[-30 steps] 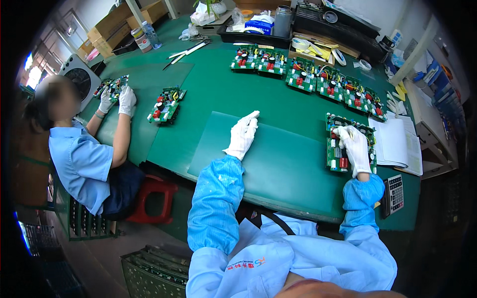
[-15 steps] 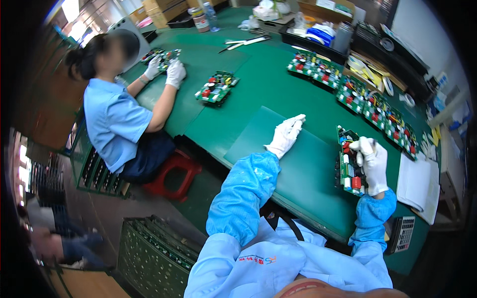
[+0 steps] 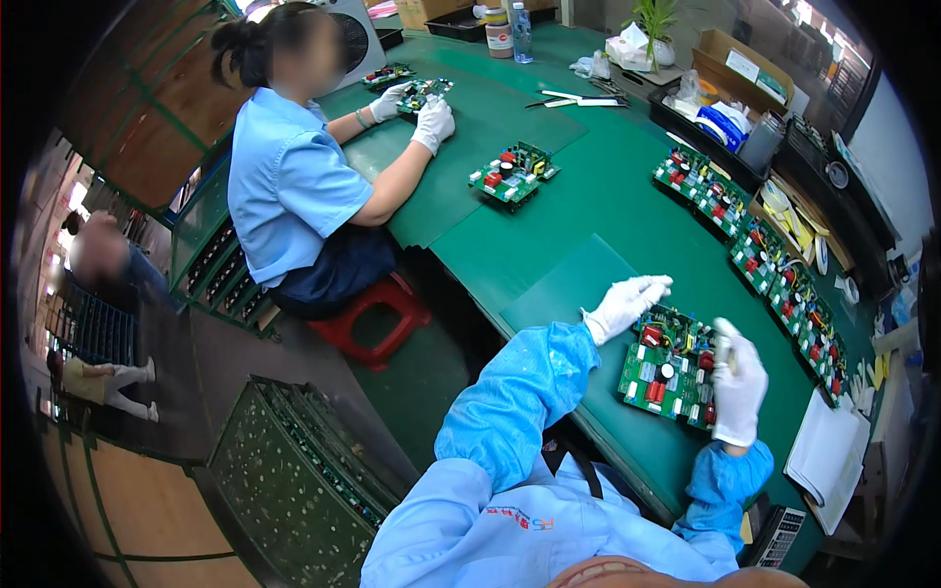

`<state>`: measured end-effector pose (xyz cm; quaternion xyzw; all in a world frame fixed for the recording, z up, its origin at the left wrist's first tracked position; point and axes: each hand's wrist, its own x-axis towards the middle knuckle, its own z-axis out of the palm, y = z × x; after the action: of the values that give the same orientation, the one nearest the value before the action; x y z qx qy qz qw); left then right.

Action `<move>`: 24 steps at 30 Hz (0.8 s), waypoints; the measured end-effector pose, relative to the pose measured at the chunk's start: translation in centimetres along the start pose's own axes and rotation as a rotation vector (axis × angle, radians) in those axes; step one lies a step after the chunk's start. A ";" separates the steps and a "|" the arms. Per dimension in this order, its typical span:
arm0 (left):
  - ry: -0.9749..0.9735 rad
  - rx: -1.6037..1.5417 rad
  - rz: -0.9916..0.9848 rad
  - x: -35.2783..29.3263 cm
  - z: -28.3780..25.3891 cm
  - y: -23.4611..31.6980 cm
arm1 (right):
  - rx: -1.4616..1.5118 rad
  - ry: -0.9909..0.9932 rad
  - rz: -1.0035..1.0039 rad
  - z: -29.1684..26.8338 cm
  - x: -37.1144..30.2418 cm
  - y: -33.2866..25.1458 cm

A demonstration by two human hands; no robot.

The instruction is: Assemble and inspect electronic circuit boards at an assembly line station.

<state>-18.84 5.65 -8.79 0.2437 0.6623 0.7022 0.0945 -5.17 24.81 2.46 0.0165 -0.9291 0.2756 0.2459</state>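
white gloves on the left hand (image 3: pixel 627 306) and right hand (image 3: pixel 737 387), green circuit board (image 3: pixel 669 366) with red parts, green table (image 3: pixel 608 186), red stool (image 3: pixel 377 318), blue sleeves (image 3: pixel 515 392)

Green workbench (image 3: pixel 608 186), red stool (image 3: pixel 377 318), dark floor (image 3: pixel 255 343).

Both arms in loose blue sleeves, reaching up from the lower edge toward the near edge of the table. Left hand (image 3: pixel 627 306) in a white glove, palm down, fingers (image 3: pixel 655 286) straight and close together, pointing up and to the right. Right hand (image 3: pixel 737 384) also in a white glove, back of the hand upward, fingers curled downward, wrist bent where the sleeve cuff gathers. Hands near each other, not touching.
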 end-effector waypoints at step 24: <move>-0.139 1.013 0.030 3.5 5.7 4.0 | -0.203 -0.430 -0.187 6.7 5.6 17.1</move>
<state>-18.37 11.87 -4.07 0.3145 0.9081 0.2764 -0.0016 -15.95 36.35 -8.41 0.1357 -0.9774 0.1472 0.0674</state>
